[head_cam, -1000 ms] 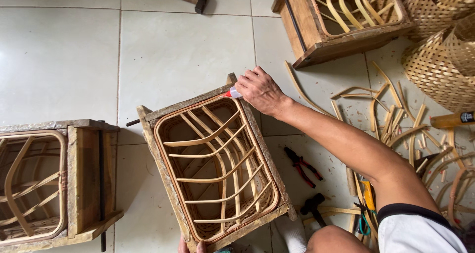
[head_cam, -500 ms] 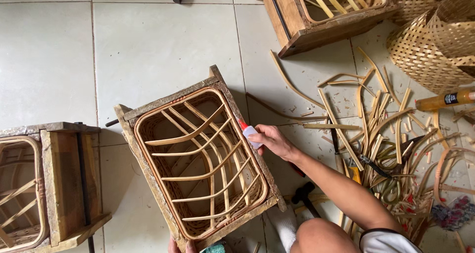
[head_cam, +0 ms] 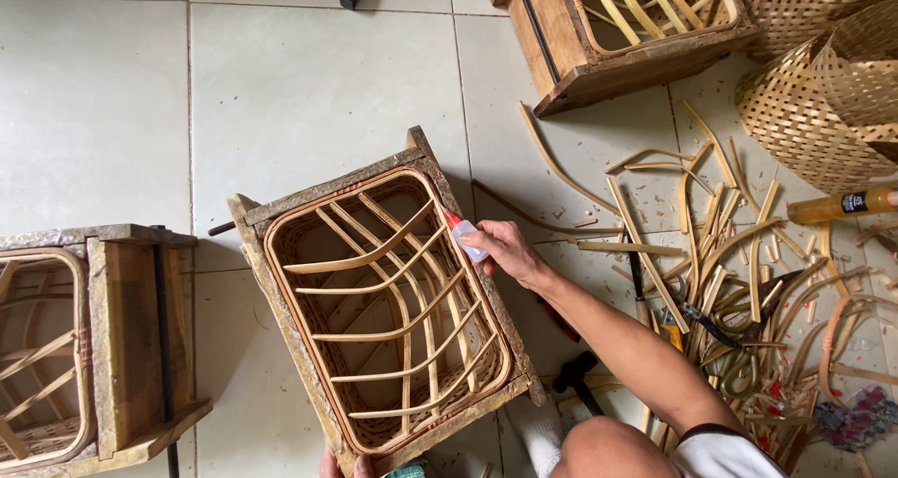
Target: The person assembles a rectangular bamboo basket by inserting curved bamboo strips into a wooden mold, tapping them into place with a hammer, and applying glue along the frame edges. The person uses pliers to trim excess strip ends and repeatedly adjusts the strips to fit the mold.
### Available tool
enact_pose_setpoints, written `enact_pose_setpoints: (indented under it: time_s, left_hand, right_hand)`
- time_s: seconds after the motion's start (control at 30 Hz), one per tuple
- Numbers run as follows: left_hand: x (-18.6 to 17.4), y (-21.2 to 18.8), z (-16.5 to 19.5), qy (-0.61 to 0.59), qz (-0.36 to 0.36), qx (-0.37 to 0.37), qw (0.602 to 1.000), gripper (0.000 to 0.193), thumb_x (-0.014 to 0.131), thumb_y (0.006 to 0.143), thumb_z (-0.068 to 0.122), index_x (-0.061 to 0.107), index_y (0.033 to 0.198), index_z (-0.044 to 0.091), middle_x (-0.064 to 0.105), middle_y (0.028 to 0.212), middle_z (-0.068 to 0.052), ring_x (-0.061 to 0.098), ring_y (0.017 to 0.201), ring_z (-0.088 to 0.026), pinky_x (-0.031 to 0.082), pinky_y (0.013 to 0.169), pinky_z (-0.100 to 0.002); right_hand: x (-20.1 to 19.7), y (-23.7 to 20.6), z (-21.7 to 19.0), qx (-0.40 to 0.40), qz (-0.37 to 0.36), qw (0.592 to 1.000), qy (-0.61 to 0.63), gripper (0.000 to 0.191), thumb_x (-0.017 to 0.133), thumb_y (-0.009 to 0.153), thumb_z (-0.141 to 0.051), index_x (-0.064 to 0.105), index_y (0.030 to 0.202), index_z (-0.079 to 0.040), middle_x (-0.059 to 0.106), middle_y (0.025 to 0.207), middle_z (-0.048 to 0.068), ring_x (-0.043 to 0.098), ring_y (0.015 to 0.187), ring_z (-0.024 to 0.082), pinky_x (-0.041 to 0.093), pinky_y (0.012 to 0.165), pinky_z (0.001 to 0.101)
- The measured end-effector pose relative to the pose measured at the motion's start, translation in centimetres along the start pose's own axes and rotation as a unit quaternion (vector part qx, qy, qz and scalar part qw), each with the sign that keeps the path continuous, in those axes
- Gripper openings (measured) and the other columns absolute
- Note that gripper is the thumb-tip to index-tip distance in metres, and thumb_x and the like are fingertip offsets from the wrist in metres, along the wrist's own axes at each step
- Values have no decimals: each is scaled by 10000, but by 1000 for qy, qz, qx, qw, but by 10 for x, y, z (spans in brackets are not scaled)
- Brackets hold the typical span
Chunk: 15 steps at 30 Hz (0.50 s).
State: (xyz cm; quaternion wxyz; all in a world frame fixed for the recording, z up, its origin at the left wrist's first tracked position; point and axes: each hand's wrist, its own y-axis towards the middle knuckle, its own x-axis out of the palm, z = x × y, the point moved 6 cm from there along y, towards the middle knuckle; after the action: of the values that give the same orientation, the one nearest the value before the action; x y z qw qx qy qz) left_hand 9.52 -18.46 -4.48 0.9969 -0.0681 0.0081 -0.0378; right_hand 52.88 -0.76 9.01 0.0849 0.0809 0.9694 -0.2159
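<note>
Head view first, working outward from my own body. At six o'clock, right at the lower edge, I can see fingertips of my left hand (head_cam: 339,463) hooked on the near corner of the wooden frame (head_cam: 281,291); only the tips show, so I judge they are bracing it, though how tightly I cannot tell. My knee (head_cam: 608,450) sits at about five o'clock, with a hammer (head_cam: 575,380) on the tiles just beside it, within easy reach.

The frame stands tilted in the centre of the floor, its open side up toward me, and a rattan basket (head_cam: 388,319) of bent strips is seated inside it, which keeps the curved ribs in shape. My right hand (head_cam: 505,249) comes in from four o'clock and rests at the frame's right rim, fingers closed around a small glue bottle (head_cam: 465,238) with a red tip. The nozzle points at the rim where rattan meets wood, held low and slanted, probably so the glue lands exactly on the joint.

At three o'clock lies a heap of cut strips (head_cam: 720,253) with pliers (head_cam: 706,324) among them. At nine o'clock stands a second frame (head_cam: 122,338). Farther off, at one o'clock, there is a third frame (head_cam: 636,29), and woven baskets (head_cam: 823,94) are stacked at two.
</note>
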Motion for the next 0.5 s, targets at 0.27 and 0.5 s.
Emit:
enact_pose_setpoints:
  time_s: [0.27,0.5]
  left_hand:
    - [12,-11,36,67,119,46,990,584,495,999,119,325,1524,-72,505,1439,-293,581,1275,-346,466,1105,-459]
    - [23,1,88,-57,114,-70,989,610,432,1007,214,241,1543,-6,524,1399,-242,670,1147,-324,648,867,-445]
  right_hand:
    - [-1,-78,15,-49,1,999,0,434,670,918,-438,679,947,-5,675,777,60,644,628,101,555,536,245]
    - [-64,-153,60,-45,193,976,-92,357,740,866,-302,696,1112,-48,751,905,46,719,748,104,610,670,249]
